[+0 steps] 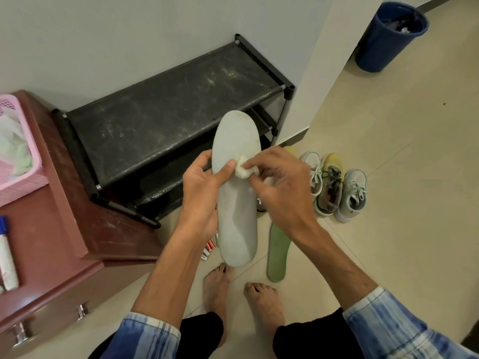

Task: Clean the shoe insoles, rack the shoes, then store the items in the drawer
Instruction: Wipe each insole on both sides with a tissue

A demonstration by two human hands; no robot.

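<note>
At your far left a pink basket (18,164) sits on the brown desk (64,203), and below it the drawer (51,325) is closed. Next along, the black shoe rack (168,112) stands against the wall with nothing on its dusty top shelf. In front of it your left hand (202,185) grips the pale insole (237,198) by its left edge, fingers curled behind and thumb pressed on the face, holding it upright in the air between you and the rack. Your right hand (282,182) pinches a small white wad (243,171) in its fingertips and presses it to the insole just beside your left thumb. This looks like the cleaning step, early in the task. Right of your hands a green insole (277,252) lies flat on the floor (388,177), and beyond it the shoes (329,187) stand in a row beside the rack, not yet shelved. A blue bin (386,35) stands well apart at the far right. Your next move likely calls for drawing the wad along the whole insole; keep the left grip firm so the soft piece does not flex away, and shift your thumb so the patch beneath it is not missed.
</note>
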